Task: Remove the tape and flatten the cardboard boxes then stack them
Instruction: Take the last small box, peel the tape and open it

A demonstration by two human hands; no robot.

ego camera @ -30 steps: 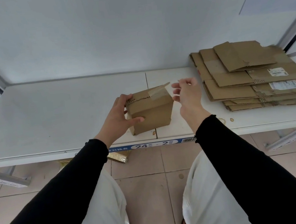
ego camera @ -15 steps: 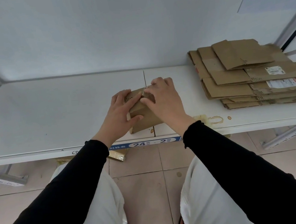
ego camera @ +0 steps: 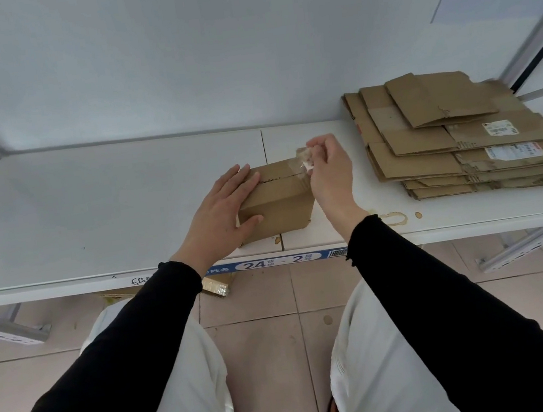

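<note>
- Hands at work on a small cardboard box [ego camera: 276, 201] that sits on a white shelf [ego camera: 91, 209], near its front edge and about midway along it.
- Left hand [ego camera: 226, 211] lies flat on the box's left side, fingers straight across the top and thumb against the front face, pressing it down.
- Right hand [ego camera: 329, 170] pinches a crumpled strip of clear tape [ego camera: 305, 160] at the box's top right corner, lifted just off the cardboard.
- To do this step well, it seems best to pull the tape low and steadily along the seam, while the left hand bears down so the box does not lift or slide.
- A slow pull should spare the cardboard's surface and stop the strip snapping.
- Box is plain brown, upright, still closed, with a dark seam across its top and slightly scuffed corners.
- Flattened brown boxes lie in a stack [ego camera: 455, 140] at the shelf's right end, well apart from the box; this one will probably join it.
</note>
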